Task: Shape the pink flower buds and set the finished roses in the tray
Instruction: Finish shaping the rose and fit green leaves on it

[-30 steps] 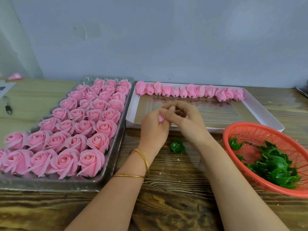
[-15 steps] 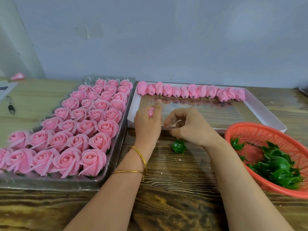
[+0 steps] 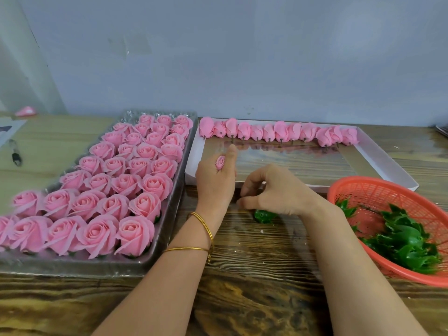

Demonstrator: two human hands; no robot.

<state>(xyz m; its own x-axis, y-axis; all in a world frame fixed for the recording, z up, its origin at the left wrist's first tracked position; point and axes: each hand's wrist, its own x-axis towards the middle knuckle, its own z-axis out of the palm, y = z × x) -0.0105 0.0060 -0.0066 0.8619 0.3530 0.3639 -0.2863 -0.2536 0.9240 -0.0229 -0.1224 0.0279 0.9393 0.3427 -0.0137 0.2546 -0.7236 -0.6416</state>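
Note:
My left hand [image 3: 214,183] holds a small pink bud [image 3: 220,162] between its fingers, with one finger pointing up toward the white box. My right hand [image 3: 271,190] hovers low over the table with curled fingers, just above a green calyx [image 3: 264,216] lying on the wood; whether it touches it is unclear. A row of unshaped pink buds [image 3: 278,132] lines the far wall of the white box [image 3: 388,163]. Finished pink roses [image 3: 116,185] fill the clear plastic tray [image 3: 169,229] on the left.
An orange plastic basket [image 3: 358,187] with several green calyxes [image 3: 407,241] sits at the right. A pen [image 3: 15,154] and a paper lie at the far left on a lighter tabletop. A wall stands close behind the table.
My hands have come apart. The left hand rose toward the white box with the small bud, and the right hand dropped down to the green calyx on the table.

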